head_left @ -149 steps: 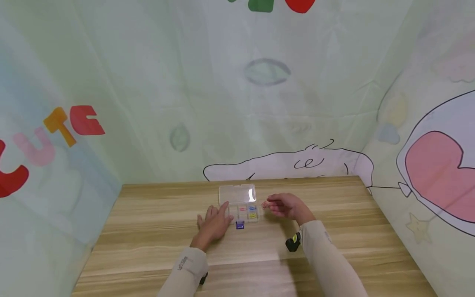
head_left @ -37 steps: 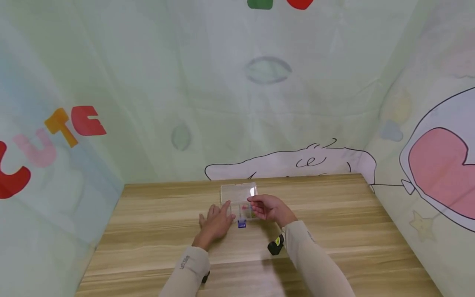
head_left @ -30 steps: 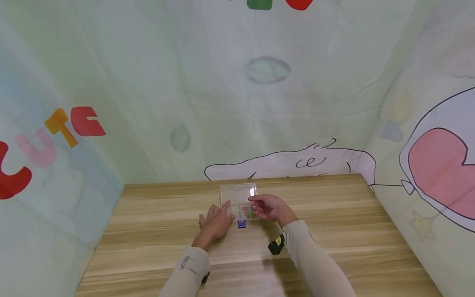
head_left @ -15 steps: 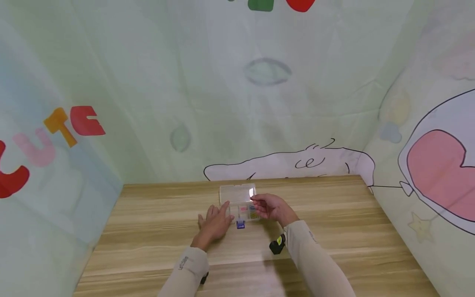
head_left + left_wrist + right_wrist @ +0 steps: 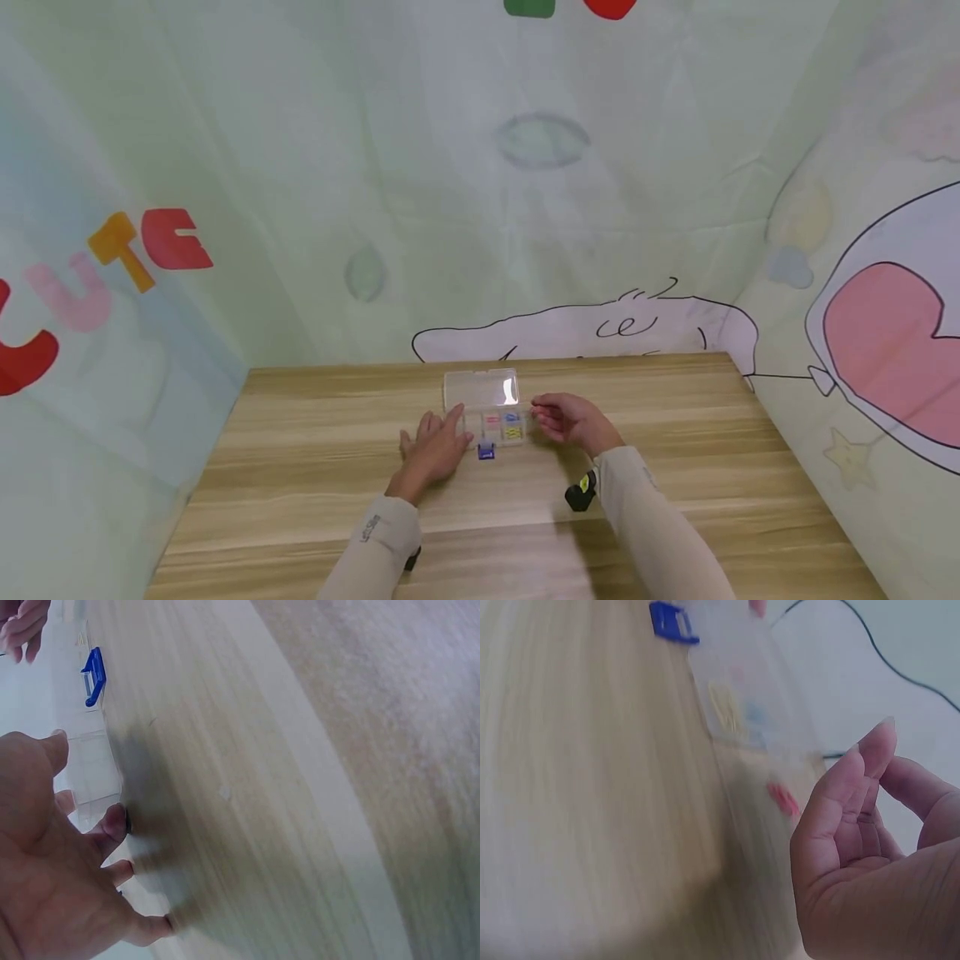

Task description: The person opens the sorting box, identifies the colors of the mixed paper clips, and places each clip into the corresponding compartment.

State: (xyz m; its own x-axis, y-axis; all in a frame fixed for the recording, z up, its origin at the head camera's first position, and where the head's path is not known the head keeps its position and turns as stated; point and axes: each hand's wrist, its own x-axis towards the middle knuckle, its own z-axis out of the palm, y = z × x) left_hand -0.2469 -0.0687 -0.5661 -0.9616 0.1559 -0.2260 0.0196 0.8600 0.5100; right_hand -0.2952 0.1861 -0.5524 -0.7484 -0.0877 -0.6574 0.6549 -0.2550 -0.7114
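Note:
A clear compartment box [image 5: 492,437] stands on the table with its transparent lid [image 5: 476,388] folded back and a blue clasp [image 5: 486,451] at its front. Pink [image 5: 492,422], blue [image 5: 512,418] and yellow [image 5: 513,432] looped pieces resembling paper clips lie in separate compartments. My left hand [image 5: 432,447] rests over the box's left end, fingers spread, thumb and forefinger touching it. Just off the box's right end hovers my right hand [image 5: 573,421], fingers loosely bent, with nothing visible between the tips. Below it, red paper clips [image 5: 784,799] lie on the table beside the box.
The wood-grain table [image 5: 300,467] extends around the box on all sides. Behind it hangs a printed cloth backdrop [image 5: 450,208], with more cloth at left and right. A black wrist device [image 5: 581,492] sits under the right sleeve.
My right hand has moved right, from above the box's right compartments to beside the box, uncovering the blue and yellow pieces. The left hand stays in place.

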